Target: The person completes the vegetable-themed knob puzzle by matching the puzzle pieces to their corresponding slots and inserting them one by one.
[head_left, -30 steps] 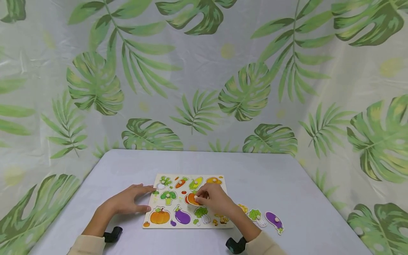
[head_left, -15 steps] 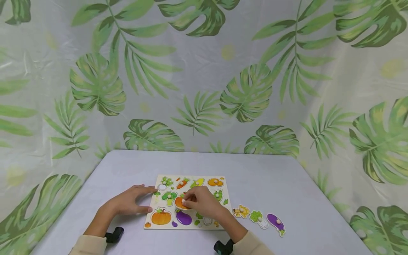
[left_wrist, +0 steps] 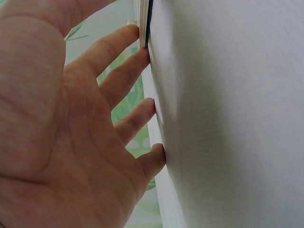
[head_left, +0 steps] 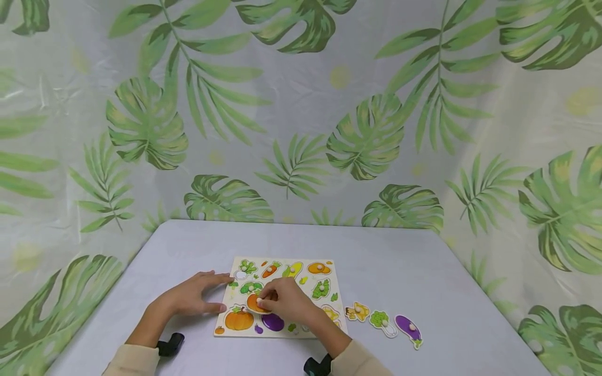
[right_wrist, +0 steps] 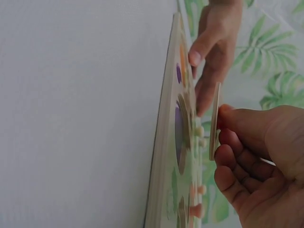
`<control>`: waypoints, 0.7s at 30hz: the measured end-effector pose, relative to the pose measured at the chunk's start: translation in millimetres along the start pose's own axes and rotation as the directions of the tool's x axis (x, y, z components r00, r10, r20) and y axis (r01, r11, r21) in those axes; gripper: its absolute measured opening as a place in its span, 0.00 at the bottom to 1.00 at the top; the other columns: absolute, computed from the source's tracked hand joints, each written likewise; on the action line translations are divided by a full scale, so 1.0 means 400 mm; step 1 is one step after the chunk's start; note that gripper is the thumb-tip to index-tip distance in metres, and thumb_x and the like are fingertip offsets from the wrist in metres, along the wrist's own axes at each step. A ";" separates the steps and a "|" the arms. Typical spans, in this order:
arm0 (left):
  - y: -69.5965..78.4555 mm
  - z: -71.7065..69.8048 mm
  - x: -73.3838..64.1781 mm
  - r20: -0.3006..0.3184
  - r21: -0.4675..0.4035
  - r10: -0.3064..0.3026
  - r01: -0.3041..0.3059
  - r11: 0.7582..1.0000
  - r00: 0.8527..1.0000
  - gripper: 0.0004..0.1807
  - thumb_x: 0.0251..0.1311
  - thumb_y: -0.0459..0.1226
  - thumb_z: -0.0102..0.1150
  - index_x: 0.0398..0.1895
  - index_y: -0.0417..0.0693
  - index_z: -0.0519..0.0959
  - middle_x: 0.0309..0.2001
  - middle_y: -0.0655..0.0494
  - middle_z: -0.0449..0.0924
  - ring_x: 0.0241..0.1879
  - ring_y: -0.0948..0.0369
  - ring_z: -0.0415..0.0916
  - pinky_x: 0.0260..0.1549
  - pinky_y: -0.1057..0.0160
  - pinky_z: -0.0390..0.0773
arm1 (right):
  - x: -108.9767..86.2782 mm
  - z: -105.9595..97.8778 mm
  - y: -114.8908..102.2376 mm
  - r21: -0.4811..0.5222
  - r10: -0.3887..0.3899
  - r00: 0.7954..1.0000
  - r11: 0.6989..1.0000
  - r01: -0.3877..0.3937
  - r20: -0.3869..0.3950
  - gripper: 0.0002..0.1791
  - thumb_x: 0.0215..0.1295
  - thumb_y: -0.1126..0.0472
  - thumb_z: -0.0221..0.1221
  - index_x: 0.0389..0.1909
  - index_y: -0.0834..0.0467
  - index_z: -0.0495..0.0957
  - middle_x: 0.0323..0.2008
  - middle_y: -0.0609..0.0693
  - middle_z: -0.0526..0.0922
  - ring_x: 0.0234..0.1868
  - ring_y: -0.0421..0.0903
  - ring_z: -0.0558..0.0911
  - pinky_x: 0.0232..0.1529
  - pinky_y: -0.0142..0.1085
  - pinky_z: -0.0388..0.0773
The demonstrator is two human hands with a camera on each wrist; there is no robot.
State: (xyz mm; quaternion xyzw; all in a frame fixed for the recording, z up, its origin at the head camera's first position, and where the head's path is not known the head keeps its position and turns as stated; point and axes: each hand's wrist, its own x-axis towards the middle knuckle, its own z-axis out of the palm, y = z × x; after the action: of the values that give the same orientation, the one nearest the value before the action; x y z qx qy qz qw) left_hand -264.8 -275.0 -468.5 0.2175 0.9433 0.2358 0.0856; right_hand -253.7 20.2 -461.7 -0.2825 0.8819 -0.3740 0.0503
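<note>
My right hand [head_left: 288,302] pinches the knob of an orange pumpkin puzzle piece [head_left: 253,304]. Seen edge-on from the right wrist, the piece [right_wrist: 215,123] hangs apart from the face of the wooden puzzle board [right_wrist: 161,137]. In the head view it overlaps the board [head_left: 305,267] just above the printed pumpkin [head_left: 239,319] and left of the purple eggplant picture [head_left: 273,322]. My left hand [head_left: 190,297] is at the board's left edge, fingers spread and mostly straight. From the left wrist, the palm [left_wrist: 90,137] shows with two fingertips at the board's edge [left_wrist: 143,23].
On the table right of the board lie a mushroom piece [head_left: 358,312], a leafy green vegetable piece [head_left: 383,323] and an eggplant piece [head_left: 408,331]. Several knobbed pieces, including a carrot [head_left: 270,270], sit in the board. A leaf-print curtain [head_left: 301,120] hangs behind the white table [head_left: 385,261].
My right hand has carried the pumpkin piece leftward and slightly down across the board, toward the printed pumpkin. My left hand stays at the board's left edge.
</note>
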 end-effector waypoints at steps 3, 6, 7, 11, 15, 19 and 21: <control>0.000 -0.001 0.000 -0.001 -0.003 0.004 -0.004 1.000 1.000 0.42 0.57 0.60 0.69 0.73 0.58 0.72 0.75 0.53 0.70 0.77 0.34 0.54 0.70 0.25 0.56 | 0.005 0.010 -0.009 0.005 -0.007 1.000 1.000 0.007 0.012 0.04 0.67 0.58 0.69 0.37 0.54 0.89 0.27 0.37 0.82 0.26 0.31 0.74 0.27 0.24 0.75; -0.001 -0.001 0.000 -0.003 -0.006 0.007 -0.007 1.000 1.000 0.42 0.57 0.60 0.69 0.73 0.58 0.73 0.75 0.53 0.70 0.77 0.34 0.54 0.70 0.24 0.56 | 0.011 0.021 -0.016 0.010 -0.013 1.000 1.000 0.013 0.022 0.04 0.67 0.58 0.69 0.37 0.54 0.89 0.27 0.37 0.83 0.25 0.30 0.74 0.27 0.23 0.75; -0.001 0.000 -0.001 -0.004 -0.007 0.008 -0.008 1.000 1.000 0.42 0.57 0.60 0.69 0.73 0.58 0.73 0.75 0.53 0.70 0.77 0.34 0.54 0.70 0.24 0.56 | 0.013 0.025 -0.018 0.013 -0.014 1.000 1.000 0.014 0.024 0.04 0.67 0.58 0.69 0.37 0.54 0.89 0.27 0.37 0.83 0.25 0.30 0.74 0.27 0.23 0.75; -0.004 0.002 -0.002 -0.004 -0.008 0.006 -0.006 1.000 1.000 0.42 0.57 0.61 0.69 0.74 0.59 0.72 0.75 0.54 0.70 0.78 0.34 0.54 0.70 0.24 0.56 | 0.020 0.041 -0.024 0.032 -0.029 0.999 0.999 0.028 0.034 0.03 0.66 0.60 0.70 0.36 0.55 0.89 0.26 0.38 0.84 0.25 0.29 0.76 0.27 0.23 0.77; -0.005 0.004 -0.002 -0.002 -0.003 0.001 -0.001 1.000 1.000 0.42 0.56 0.62 0.69 0.74 0.60 0.72 0.75 0.54 0.70 0.78 0.35 0.54 0.69 0.24 0.57 | 0.026 0.056 -0.030 0.042 -0.020 0.999 0.999 0.018 0.045 0.03 0.66 0.59 0.70 0.35 0.54 0.89 0.25 0.36 0.83 0.23 0.30 0.74 0.25 0.23 0.75; -0.006 0.003 -0.002 -0.005 0.001 0.005 -0.005 1.000 1.000 0.42 0.57 0.63 0.68 0.74 0.61 0.72 0.75 0.55 0.69 0.78 0.35 0.54 0.69 0.24 0.57 | 0.030 0.068 -0.037 0.036 -0.006 0.998 0.999 0.004 0.058 0.03 0.65 0.59 0.71 0.34 0.53 0.89 0.24 0.35 0.82 0.23 0.31 0.74 0.24 0.24 0.73; -0.006 0.001 -0.003 -0.006 0.000 0.003 -0.003 1.000 1.000 0.43 0.56 0.63 0.68 0.74 0.62 0.72 0.76 0.55 0.69 0.78 0.35 0.53 0.69 0.24 0.57 | 0.031 0.071 -0.040 0.040 -0.002 0.998 0.999 -0.001 0.066 0.03 0.65 0.59 0.70 0.35 0.53 0.89 0.24 0.35 0.82 0.23 0.31 0.74 0.25 0.24 0.73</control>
State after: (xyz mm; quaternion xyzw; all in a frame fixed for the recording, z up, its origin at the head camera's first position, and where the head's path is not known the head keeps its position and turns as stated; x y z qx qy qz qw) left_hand -264.6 -277.1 -469.7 0.2183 0.9432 0.2365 0.0822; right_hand -248.1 -13.4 -469.2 -0.2938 0.8720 -0.3822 0.0848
